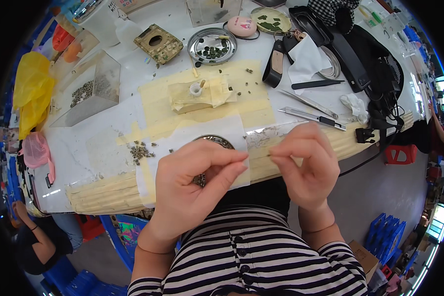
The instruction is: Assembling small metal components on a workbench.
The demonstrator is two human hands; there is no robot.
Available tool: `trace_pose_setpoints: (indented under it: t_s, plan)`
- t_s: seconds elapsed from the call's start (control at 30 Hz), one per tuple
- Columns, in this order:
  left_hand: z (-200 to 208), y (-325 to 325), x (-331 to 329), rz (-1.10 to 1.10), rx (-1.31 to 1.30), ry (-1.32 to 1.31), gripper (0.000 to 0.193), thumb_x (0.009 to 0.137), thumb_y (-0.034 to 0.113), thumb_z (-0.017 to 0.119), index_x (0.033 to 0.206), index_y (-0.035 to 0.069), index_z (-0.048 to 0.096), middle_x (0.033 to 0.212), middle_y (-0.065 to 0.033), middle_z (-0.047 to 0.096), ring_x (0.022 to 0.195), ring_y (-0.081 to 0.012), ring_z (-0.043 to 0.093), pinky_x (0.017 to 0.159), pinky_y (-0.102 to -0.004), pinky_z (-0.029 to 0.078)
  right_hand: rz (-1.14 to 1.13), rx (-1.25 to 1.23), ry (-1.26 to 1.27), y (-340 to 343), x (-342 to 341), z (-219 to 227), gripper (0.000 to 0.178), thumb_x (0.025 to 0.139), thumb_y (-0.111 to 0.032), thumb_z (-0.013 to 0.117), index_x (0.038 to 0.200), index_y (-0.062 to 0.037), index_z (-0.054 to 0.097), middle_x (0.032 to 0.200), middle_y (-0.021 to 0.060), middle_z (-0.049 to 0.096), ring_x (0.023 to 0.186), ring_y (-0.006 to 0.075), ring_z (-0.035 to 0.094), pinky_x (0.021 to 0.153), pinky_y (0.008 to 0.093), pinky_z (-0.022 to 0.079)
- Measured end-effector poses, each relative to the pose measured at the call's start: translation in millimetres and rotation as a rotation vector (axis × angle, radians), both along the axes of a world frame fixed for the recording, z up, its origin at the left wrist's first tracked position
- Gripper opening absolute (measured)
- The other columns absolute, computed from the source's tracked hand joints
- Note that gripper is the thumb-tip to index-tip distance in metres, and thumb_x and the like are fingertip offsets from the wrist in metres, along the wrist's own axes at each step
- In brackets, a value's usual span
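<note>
My left hand (195, 185) is raised over the near edge of the table, thumb and forefinger pinched together; whatever they may hold is too small to make out. Facing it across a gap, my right hand (308, 167) also pinches, with a tiny dark speck at its fingertips that I cannot name. Partly hidden behind my left hand is a round metal dish (217, 140) with small pieces in it, on a white sheet (182, 134). A loose heap of small greyish-brown parts (141, 152) lies to the left of that hand. Beyond stands a tape-covered block (182, 101) with a small white cup (196, 89) on it.
Tweezers (311, 104), a utility knife (311, 117) and black tweezers (316, 85) lie to the right. A round tin (212, 45) with dark bits sits farther back, beside a camouflage-patterned box (158, 43). A clear bin (91, 91) of small parts stands left. Another person's arm (39, 239) shows lower left.
</note>
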State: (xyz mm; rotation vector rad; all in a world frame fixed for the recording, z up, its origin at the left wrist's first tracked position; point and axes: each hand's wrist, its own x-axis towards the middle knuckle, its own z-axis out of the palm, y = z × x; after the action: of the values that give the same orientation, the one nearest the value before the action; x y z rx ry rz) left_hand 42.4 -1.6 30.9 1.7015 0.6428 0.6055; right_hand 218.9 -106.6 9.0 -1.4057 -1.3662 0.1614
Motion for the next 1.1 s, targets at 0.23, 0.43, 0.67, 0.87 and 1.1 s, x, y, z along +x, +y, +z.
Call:
trace_pose_setpoints:
  t_s: [0.23, 0.43, 0.67, 0.87, 1.1]
  plan:
    - [-10.5, -11.8, -23.9, -0.101, -0.536, -0.227, 0.012, 0.087, -0.004, 0.069, 0.099, -0.003, 0.072, 0.088, -0.0076, 0.067, 0.071, -0.0068, 0.058, 0.061, -0.0191, 0.044, 0.256, -0.004, 0.096, 2.8, -25.4, 0.1, 0.022, 0.071, -0.004, 0.082, 0.090, -0.0057, 0.072, 0.081, 0.0035, 0.061, 0.071, 0.0185, 0.057, 0.060, 0.0278, 0.045]
    - [-15.9, -13.7, -28.3, -0.081, -0.408, -0.249, 0.013, 0.084, -0.009, 0.067, 0.095, -0.004, 0.070, 0.088, -0.0074, 0.065, 0.071, -0.0065, 0.059, 0.062, -0.0193, 0.046, 0.293, -0.069, 0.291, 1.5, -32.8, -2.3, 0.017, 0.075, -0.002, 0.079, 0.090, -0.0043, 0.071, 0.082, 0.0062, 0.062, 0.074, 0.0199, 0.059, 0.063, 0.0283, 0.047]
    - [-21.7, -17.8, -21.6, 0.015, -0.410, -0.299, 0.011, 0.084, -0.009, 0.067, 0.094, -0.004, 0.068, 0.088, -0.0059, 0.064, 0.072, -0.0052, 0.058, 0.062, -0.0182, 0.046, 0.256, -0.046, 0.456, 7.8, -40.8, -11.0, 0.013, 0.080, 0.003, 0.073, 0.090, -0.0014, 0.066, 0.083, 0.0098, 0.062, 0.074, 0.0227, 0.059, 0.067, 0.0305, 0.048]
    - [-17.6, -15.1, -20.4, 0.043, -0.440, -0.309, 0.009, 0.086, -0.007, 0.065, 0.094, -0.004, 0.066, 0.089, -0.0054, 0.064, 0.074, -0.0049, 0.059, 0.065, -0.0180, 0.048, 0.291, -0.050, 0.341, 14.0, -35.1, -7.7, 0.018, 0.078, 0.003, 0.074, 0.094, -0.0002, 0.066, 0.086, 0.0111, 0.063, 0.076, 0.0240, 0.060, 0.068, 0.0315, 0.049]
    - [-17.5, -10.3, -24.4, 0.168, -0.390, -0.300, 0.005, 0.087, -0.007, 0.064, 0.091, -0.005, 0.064, 0.086, -0.0044, 0.065, 0.075, -0.0043, 0.059, 0.066, -0.0186, 0.049, -0.409, -0.230, -0.447, 2.8, 15.6, 9.6, 0.019, 0.079, -0.001, 0.072, 0.097, -0.0011, 0.068, 0.091, 0.0112, 0.062, 0.086, 0.0278, 0.058, 0.075, 0.0360, 0.046]
